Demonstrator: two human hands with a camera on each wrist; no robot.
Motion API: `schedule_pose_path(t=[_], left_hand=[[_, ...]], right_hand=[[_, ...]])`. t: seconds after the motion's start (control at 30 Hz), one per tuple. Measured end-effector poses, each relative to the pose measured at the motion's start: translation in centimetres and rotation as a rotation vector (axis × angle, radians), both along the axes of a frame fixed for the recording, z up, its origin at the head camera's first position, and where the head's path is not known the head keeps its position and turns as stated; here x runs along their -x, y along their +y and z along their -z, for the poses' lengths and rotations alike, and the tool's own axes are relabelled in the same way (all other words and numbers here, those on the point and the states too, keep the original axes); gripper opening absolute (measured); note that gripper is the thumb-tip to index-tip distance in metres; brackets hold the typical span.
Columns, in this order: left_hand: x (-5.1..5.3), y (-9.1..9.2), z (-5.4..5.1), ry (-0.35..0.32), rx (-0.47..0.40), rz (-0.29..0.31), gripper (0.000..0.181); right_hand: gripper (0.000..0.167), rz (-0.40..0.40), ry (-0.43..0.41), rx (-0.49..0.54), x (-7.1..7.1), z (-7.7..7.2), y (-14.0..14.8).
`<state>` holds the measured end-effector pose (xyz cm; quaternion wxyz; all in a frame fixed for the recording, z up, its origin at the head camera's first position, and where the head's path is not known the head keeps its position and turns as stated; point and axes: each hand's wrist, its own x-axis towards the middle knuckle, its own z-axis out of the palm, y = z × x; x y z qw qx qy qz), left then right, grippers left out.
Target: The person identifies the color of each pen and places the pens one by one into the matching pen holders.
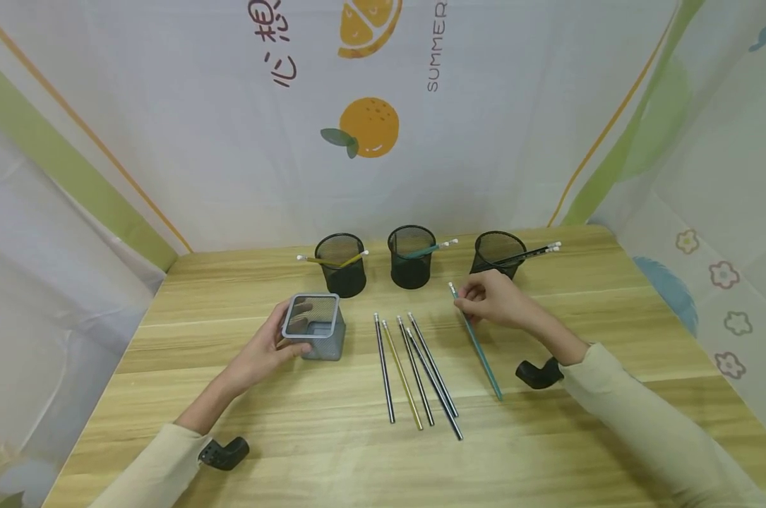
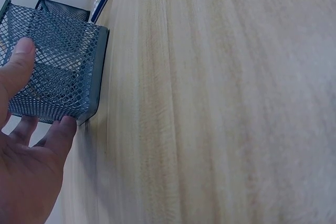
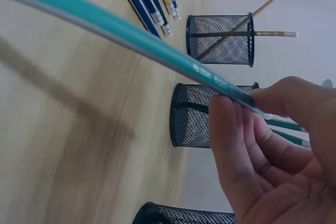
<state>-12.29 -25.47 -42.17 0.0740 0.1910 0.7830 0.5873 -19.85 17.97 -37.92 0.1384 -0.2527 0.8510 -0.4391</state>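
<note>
Head view: what surrounds the gray holder?
— Wood-grained surface beneath, fruit-printed curtain behind.
— What's held?
— Left fingers grip it; to its right, right fingers pinch the teal pencil near its white-tipped end.

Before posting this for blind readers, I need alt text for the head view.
A person's right hand pinches a teal pencil while the left hand holds a grey square mesh cup at a wooden table. Between them lie five pencils, four dark and one yellow; behind stand three round black cups holding pencils.
</note>
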Motion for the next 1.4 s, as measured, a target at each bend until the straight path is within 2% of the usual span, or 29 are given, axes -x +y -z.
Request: schedule_pose_path(t=[0.33, 0.63, 0.87, 1.2, 1.4], left_hand=[[0.0, 0.0, 0.1, 0.014, 0.011, -0.003, 0.079], [0.0, 0.0, 0.1, 0.006, 0.007, -0.002, 0.079], [0.1, 0.0, 0.0, -0.002, -0.003, 0.002, 0.079], [0.1, 0.0, 0.1, -0.003, 0.003, -0.001, 0.080], [0.1, 0.0, 0.1, -0.007, -0.002, 0.000, 0.080]], right_hand=[[0.008, 0.084, 0.077, 0.112, 0.2, -1.4, 0.4], [0.012, 0.150, 0.166, 0.194, 0.4, -3.0, 0.7], [0.012, 0.150, 0.243, 0.296, 0.3, -3.9, 0.3], [0.009, 0.122, 0.430, 0.469, 0.3, -4.8, -0.6], [0.010, 0.130, 0.470, 0.592, 0.2, -5.7, -0.9]])
